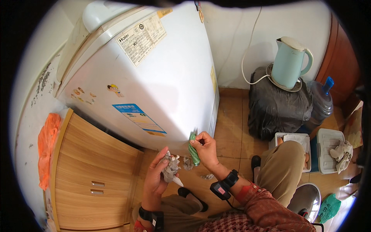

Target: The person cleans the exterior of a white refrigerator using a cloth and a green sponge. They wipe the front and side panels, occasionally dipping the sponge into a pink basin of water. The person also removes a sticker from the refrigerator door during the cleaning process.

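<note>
My left hand (155, 175) is closed around a wad of crumpled grey and white tissue or cloth (171, 168), held palm up. To its right, my right hand (206, 148) pinches a slim green object (193, 153) near its upper end between thumb and fingers. The green object has a shiny, speckled surface and hangs nearly upright; whether it is a rolled bag or something wrapped cannot be told. Below and between the hands, a grey crumpled scrap (187, 163) and a second scrap (207, 176) lie on the brown tiled floor (232, 127).
A white Haier chest freezer (185, 87) stands ahead, beside a wooden cabinet (95, 171). A light-blue kettle (288, 63) rests on a black plastic-covered stack (275, 107). Right of my knee are a container of eggs (307, 158), a plastic lid (326, 153) and a glass pot lid (307, 198).
</note>
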Demonstrator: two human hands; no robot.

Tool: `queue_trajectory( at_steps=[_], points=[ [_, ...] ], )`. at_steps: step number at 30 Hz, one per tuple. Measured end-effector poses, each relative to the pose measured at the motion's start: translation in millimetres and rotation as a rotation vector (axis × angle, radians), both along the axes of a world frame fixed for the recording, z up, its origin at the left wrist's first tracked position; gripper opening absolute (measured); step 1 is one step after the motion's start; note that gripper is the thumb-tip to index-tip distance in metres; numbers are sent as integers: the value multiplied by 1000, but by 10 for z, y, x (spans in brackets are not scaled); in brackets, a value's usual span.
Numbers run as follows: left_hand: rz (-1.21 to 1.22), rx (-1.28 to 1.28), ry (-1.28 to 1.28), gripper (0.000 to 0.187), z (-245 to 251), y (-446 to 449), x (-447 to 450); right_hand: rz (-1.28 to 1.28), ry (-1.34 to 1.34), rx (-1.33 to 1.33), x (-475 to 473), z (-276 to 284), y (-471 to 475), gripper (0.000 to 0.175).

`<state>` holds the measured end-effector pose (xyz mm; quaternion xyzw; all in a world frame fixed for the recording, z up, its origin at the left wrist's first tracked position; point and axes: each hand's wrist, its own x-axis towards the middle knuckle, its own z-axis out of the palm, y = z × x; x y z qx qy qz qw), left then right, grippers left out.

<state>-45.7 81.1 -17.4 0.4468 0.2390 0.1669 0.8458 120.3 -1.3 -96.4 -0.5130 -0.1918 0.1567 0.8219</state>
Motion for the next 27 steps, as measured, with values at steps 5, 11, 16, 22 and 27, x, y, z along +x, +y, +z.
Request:
queue_trajectory(
  at_steps=[5,11,16,22,27],
  points=[
    [14,-3,-3,44,-21,-2,-8,-5,-184,94,52,42,24,18],
    [-3,-15,-16,44,-40,34,-9,68,-6,16,70,75,-61,18],
    [9,-17,-7,43,-67,31,-2,34,-160,71,81,191,-10,17],
    [23,8,26,45,-71,32,-18,40,-5,-34,5,-509,-19,20],
    [50,4,27,45,-98,60,-22,24,109,-200,-47,-1775,-62,20]
  ],
)
